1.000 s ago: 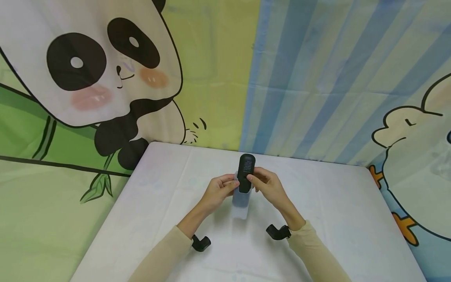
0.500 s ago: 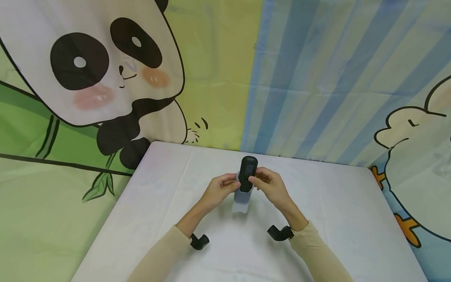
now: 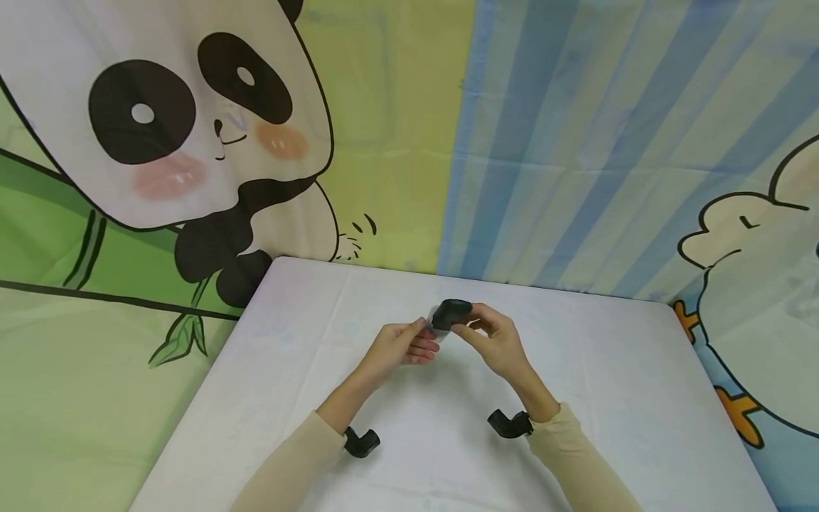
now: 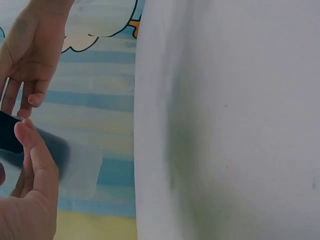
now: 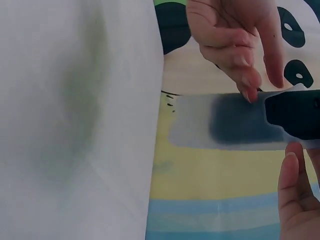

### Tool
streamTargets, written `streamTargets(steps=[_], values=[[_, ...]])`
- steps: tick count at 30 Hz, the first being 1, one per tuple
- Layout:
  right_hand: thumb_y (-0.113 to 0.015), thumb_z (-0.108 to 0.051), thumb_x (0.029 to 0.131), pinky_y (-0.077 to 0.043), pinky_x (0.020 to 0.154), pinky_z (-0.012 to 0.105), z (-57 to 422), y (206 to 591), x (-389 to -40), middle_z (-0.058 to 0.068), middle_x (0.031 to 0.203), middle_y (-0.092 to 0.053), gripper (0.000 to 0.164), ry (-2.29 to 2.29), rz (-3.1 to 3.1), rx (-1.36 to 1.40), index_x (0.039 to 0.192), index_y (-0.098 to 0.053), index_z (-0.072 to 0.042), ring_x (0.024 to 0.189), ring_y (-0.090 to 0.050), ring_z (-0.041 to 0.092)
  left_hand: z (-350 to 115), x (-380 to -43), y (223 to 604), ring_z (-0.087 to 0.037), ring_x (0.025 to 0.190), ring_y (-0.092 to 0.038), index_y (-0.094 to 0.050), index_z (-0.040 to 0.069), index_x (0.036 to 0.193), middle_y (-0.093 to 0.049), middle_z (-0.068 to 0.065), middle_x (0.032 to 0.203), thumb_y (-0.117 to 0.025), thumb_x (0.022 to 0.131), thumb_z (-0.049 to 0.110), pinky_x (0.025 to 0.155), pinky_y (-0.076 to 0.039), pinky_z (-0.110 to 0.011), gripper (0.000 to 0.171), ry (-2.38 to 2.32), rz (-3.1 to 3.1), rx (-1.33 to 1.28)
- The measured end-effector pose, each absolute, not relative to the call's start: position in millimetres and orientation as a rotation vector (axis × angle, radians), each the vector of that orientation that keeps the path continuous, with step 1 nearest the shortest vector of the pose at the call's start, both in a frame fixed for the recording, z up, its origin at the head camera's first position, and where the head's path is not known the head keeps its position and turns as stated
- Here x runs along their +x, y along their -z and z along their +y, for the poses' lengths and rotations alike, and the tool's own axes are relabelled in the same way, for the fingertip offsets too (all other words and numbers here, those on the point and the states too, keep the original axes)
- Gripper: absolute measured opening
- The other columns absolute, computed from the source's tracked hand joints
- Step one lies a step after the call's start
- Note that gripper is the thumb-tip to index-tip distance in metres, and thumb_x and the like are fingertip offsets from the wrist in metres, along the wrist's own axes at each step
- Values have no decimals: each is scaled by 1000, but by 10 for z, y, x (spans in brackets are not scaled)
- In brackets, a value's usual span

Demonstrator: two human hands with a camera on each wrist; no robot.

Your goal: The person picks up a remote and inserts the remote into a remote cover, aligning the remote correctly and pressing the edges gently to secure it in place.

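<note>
A black, elongated device (image 3: 451, 313) with rounded ends sits partly inside a translucent plastic sleeve (image 5: 192, 120). It is tilted above the table, between both hands. My left hand (image 3: 390, 352) pinches the sleeve's left edge, thumb on top and the other fingers spread below it. From the right, my right hand (image 3: 495, 341) holds the device between thumb and fingers. In the right wrist view the sleeve's clouded end stretches past the device (image 5: 295, 115), with the left hand (image 5: 235, 45) above it and the right hand (image 5: 300, 195) below.
A white-covered table (image 3: 358, 291) lies under the hands. Behind it hangs a printed curtain (image 3: 390, 142) with a panda and blue stripes. Black camera mounts (image 3: 510, 424) stick out from both wrists, near the beige sleeves (image 3: 576, 455).
The device and its sleeve have tipped from nearly upright, with the printed face showing, to foreshortened. The left hand's fingers have come down from behind the sleeve into view below it.
</note>
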State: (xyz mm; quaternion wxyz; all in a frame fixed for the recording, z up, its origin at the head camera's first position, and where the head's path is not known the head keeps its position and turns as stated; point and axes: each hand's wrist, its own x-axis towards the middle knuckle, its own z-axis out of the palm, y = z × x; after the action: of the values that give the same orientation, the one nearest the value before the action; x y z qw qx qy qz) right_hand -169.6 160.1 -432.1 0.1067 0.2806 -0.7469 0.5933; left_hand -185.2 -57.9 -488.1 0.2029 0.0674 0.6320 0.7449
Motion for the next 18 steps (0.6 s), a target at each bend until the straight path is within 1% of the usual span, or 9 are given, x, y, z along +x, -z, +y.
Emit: streamTargets(steps=[3,7,10,14,18], values=[[-71,17,83,-54,77,34,1598,4340,-1669,17,107,-68,31,-1681,-2217,879,113,-66,9,94,-62,18,-573,-1862,4857,-25,89,-72,-61,-12,118,-72,-16,98,-58,100,49,81,-58,-36,64,-2142,1644,100],[-75,19,77,-54,75,44,1601,4452,-1687,23,111,-66,42,-1545,-2213,995,116,-63,11,97,-61,30,-595,-1884,4823,-24,89,-71,-56,-10,122,-70,-16,101,-60,99,48,81,-58,-36,62,-2198,1539,4],[-80,17,74,-53,76,48,1622,4598,-1743,21,114,-67,50,-1445,-2204,1069,120,-63,7,102,-60,34,-615,-1901,4810,-21,86,-70,-54,-10,128,-67,-15,104,-60,99,47,78,-59,-34,63,-2197,1521,8],[-83,10,75,-54,80,44,1659,4745,-1793,12,118,-67,56,-1342,-2222,1115,127,-63,-2,109,-59,28,-622,-1921,4807,-20,84,-69,-53,-10,133,-65,-14,107,-61,100,44,76,-59,-33,64,-2175,1502,53],[-82,6,79,-53,83,38,1671,4806,-1799,6,122,-65,57,-1243,-2231,1149,130,-62,-5,112,-56,25,-613,-1928,4812,-22,88,-69,-53,-9,133,-63,-14,110,-63,100,37,77,-59,-34,58,-2157,1501,75]])
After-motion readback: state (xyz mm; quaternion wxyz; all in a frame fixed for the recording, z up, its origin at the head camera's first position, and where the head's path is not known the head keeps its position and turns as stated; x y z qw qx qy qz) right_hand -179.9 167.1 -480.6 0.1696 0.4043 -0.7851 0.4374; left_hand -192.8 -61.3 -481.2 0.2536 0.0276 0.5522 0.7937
